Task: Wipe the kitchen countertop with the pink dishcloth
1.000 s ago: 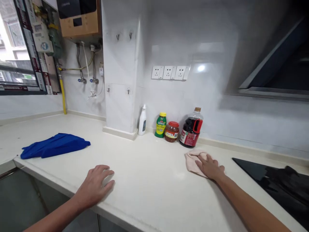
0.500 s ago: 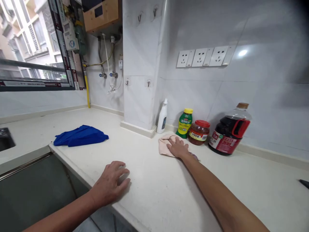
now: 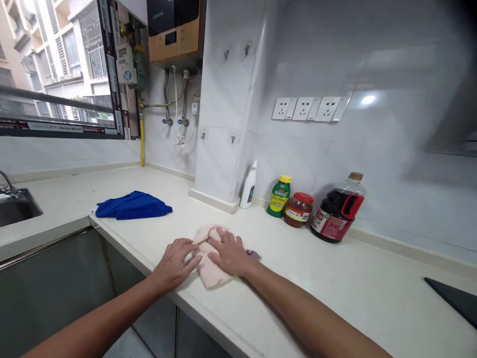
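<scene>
So the pink cloth [image 3: 211,274] sits on the pale surface [image 3: 320,298], close to the front edge, with the right hand [image 3: 231,254] flat on top. Those fingers are spread wide, pressing down, not pinching anything. The left hand [image 3: 177,264] is at the cloth's 9 o'clock side, thumb and fingers loosely apart; can't tell whether the tips actually touch the fabric.

Step-wise, I'd call this a wiping stroke at the near side. Imo the next move calls for steady palm pressure and the 2 hands not snagging each other.

Around the cloth: blue cloth [image 3: 134,206] at 10 o'clock, white bottle [image 3: 248,189] at 1, green bottle [image 3: 278,200] between 1 and 2, red-lidded jar [image 3: 298,210] and dark bottle [image 3: 333,219] at about 2. All well apart from the hands.
</scene>
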The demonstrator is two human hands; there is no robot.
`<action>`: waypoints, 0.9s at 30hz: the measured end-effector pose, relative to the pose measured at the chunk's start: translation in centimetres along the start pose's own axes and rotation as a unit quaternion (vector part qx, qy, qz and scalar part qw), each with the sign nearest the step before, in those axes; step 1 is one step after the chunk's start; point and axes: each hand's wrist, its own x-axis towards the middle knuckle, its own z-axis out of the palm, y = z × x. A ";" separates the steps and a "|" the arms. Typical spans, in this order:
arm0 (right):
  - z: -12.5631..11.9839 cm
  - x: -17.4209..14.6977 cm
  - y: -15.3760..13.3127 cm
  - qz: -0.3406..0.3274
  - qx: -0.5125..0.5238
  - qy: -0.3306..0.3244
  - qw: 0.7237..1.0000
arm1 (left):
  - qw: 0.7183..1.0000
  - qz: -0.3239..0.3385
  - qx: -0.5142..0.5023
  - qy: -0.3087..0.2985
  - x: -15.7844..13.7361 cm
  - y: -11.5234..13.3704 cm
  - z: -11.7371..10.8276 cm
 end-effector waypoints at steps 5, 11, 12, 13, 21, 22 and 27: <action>-0.1 -4.1 4.3 0.016 0.002 0.011 1.000 | 1.000 -0.014 -0.007 -0.015 0.0 -0.5 0.2; -1.7 -10.5 16.4 0.317 -0.035 0.047 0.946 | 0.999 -0.034 -0.003 -0.021 0.0 -0.8 0.5; -1.7 -12.2 18.4 0.352 -0.037 0.052 0.934 | 0.999 -0.030 -0.001 -0.023 0.0 -0.8 0.5; -1.6 -14.0 20.2 0.390 -0.038 0.057 0.918 | 0.999 -0.025 0.002 -0.023 0.1 -0.8 0.5; 0.4 -19.2 23.1 0.538 -0.057 0.128 0.831 | 1.000 -0.009 -0.002 -0.024 0.3 -0.5 0.4; 0.4 -18.4 21.5 0.515 -0.058 0.113 0.848 | 1.000 -0.013 -0.005 -0.028 0.3 -0.5 0.4; -0.1 -12.9 10.2 0.359 -0.051 0.052 0.930 | 0.999 -0.036 -0.022 -0.034 0.5 -0.4 0.3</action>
